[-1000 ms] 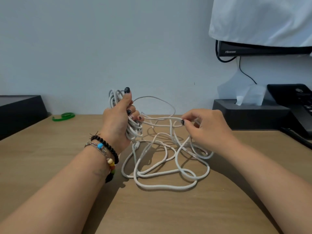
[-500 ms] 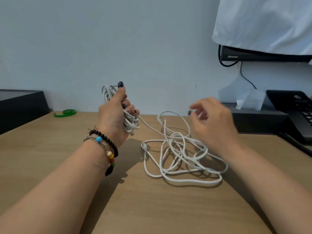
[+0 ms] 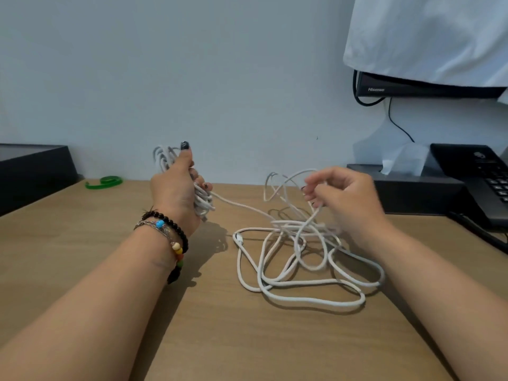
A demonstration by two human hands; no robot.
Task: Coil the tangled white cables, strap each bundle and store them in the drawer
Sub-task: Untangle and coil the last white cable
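Wooden desk (image 3: 192,339): tangled cable (image 3: 299,259) beneath right hand (image 3: 346,199).

— Where's the cable heap (image 3: 299,259)?
— On the desk (image 3: 82,243), centre. Strap (image 3: 104,182) at ten o'clock, tissue box (image 3: 412,188) at two, phone (image 3: 478,177) right of it.

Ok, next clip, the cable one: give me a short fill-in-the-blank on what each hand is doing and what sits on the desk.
1. The coiled bundle of white cable is held in the grip of the ____ hand.
2. The right hand lifts loops out of the loose tangle, which lies on the ____.
3. The beaded bracelets are on the ____ wrist.
4. The strap lying near the wall is ____ in colour.

Missing words: left; desk; left; green
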